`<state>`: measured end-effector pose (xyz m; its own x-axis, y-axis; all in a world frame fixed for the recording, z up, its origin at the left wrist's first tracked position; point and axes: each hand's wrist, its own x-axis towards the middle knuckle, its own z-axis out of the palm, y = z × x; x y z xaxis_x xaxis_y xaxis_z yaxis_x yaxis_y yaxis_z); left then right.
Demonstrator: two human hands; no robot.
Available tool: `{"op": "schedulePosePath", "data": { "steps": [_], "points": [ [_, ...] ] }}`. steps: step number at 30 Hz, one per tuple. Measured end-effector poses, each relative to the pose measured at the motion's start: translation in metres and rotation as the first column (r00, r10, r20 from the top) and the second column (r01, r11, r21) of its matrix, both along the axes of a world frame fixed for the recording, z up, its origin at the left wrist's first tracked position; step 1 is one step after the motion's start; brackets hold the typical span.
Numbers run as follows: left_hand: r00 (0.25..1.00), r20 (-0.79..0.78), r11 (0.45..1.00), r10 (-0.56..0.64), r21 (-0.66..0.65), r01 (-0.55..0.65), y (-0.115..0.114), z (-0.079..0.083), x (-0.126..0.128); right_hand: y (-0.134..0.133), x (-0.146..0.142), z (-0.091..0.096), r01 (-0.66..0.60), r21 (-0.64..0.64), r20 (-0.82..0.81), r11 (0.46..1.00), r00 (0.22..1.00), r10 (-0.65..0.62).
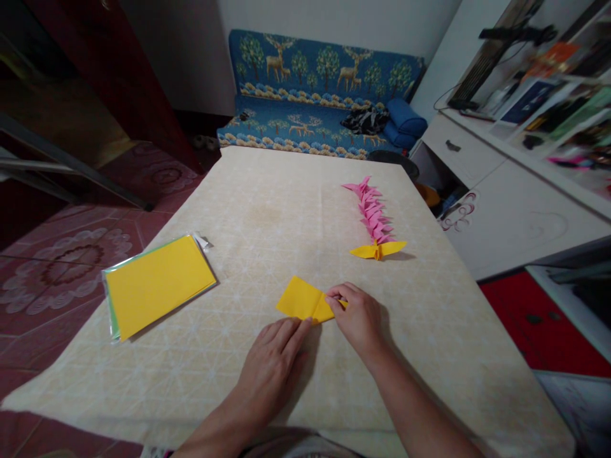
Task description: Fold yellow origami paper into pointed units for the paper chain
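Observation:
A small folded yellow paper (300,300) lies on the cream tablecloth (267,210) near the front. My left hand (274,359) rests flat with its fingertips pressing the paper's near edge. My right hand (359,317) pinches the paper's right corner between thumb and fingers. Farther back on the right lies a chain of folded pink paper pieces (371,210) with one yellow folded piece (378,250) at its near end.
A clear packet of coloured paper sheets (156,283), yellow on top, lies at the table's left. A blue patterned sofa (315,95) stands behind the table, white cabinets (506,197) to the right, red patterned floor (71,261) to the left.

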<state>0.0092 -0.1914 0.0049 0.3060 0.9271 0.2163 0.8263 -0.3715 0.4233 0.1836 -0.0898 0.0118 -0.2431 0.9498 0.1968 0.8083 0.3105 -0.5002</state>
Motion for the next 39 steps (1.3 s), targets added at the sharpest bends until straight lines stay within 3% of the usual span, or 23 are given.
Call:
{"op": "schedulePosePath", "data": {
  "steps": [10, 23, 31, 39],
  "points": [
    [0.990, -0.129, 0.998, 0.055, 0.043, -0.050, 0.010, 0.005, 0.014, -0.001, 0.000, 0.000, 0.002, 0.017, -0.008, 1.000, 1.000, -0.002],
    [0.986, -0.168, 0.965, -0.024, 0.253, 0.066, 0.015, -0.002, 0.015, -0.005, -0.003, 0.003, 0.038, 0.037, 0.011, 0.999, 0.999, -0.038],
    [0.984, -0.172, 0.986, -0.055, 0.146, 0.080, 0.031, 0.000, 0.026, -0.006, -0.005, -0.002, 0.058, 0.036, -0.005, 0.998, 0.998, -0.057],
    [0.979, -0.202, 0.979, 0.022, 0.201, 0.020, 0.030, -0.010, 0.026, -0.009, -0.001, 0.007, 0.087, 0.020, 0.054, 0.996, 0.995, -0.088]
  ]
}}
